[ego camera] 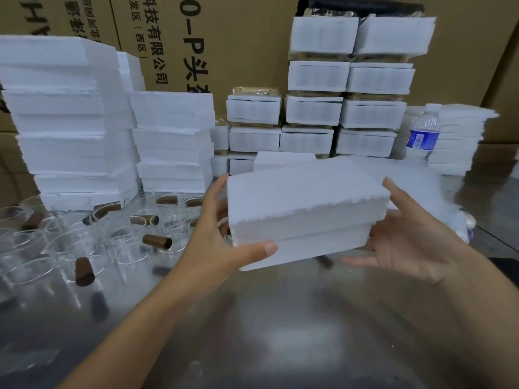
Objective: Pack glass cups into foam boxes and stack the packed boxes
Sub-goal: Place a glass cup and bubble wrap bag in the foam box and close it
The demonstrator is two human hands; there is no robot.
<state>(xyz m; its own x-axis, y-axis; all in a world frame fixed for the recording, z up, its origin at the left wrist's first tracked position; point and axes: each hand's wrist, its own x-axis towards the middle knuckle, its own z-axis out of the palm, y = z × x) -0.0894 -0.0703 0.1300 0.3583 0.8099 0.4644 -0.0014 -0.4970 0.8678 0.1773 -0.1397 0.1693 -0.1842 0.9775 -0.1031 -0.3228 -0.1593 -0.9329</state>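
The left hand (213, 242) and right hand (407, 240) hold a closed white rectangular foam box (303, 203) above the steel counter (280, 318). On both hands the fingers (219, 189) are spread and curl round the box's ends.

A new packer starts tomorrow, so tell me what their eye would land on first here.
First comes the closed foam box, held up mid-frame between the left hand and the right hand. Next come the tall stacks of packed boxes against the cardboard cartons behind, and the crowd of clear glass cups on the metal table at left.
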